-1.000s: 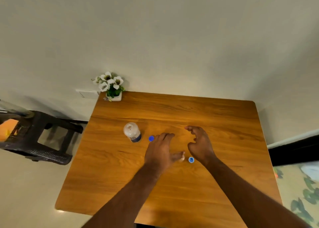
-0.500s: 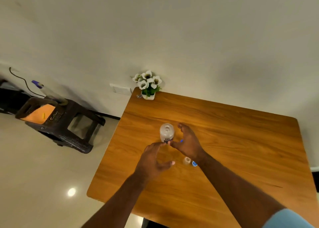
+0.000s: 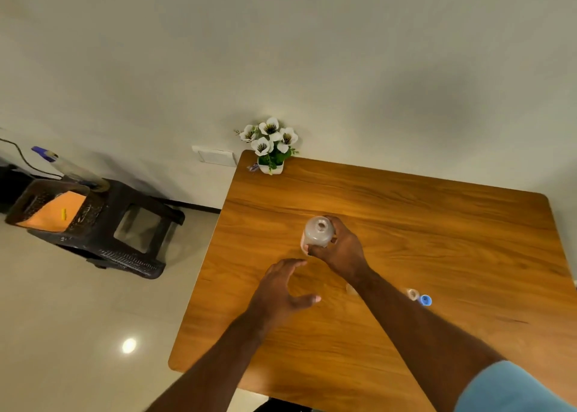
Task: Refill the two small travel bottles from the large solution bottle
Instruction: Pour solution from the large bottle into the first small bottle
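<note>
On the far-left part of the rounded-corner wooden table (image 3: 437,224), the right hand (image 3: 342,252) now grips the large translucent solution bottle (image 3: 318,232), fingers and thumb curled round its body, open neck facing up; a second ago both hands hovered nearer the middle of the table and the bottle stood untouched. The left hand (image 3: 282,290) hangs just beside and below the bottle, fingers spread and relaxed, holding nothing. Judgement: the fetch step is done and the bottle looks uncapped, so pouring can follow once it is carried back to the small bottles; no filling seems to have begun. Count, large to small: one table; one dark plastic stool (image 3: 103,224) on the floor to the left, bearing one clear spray bottle with a purple head (image 3: 62,165); one white pot of white artificial flowers (image 3: 271,146) at the table's far-left corner; one large bottle. Small travel bottles: one clear open one (image 3: 412,294) shows right of the right forearm, one blue cap (image 3: 425,300) touching or just beside it. A pale blur (image 3: 352,289) at the forearm's left edge may be the second travel bottle; too smeared to tell.
</note>
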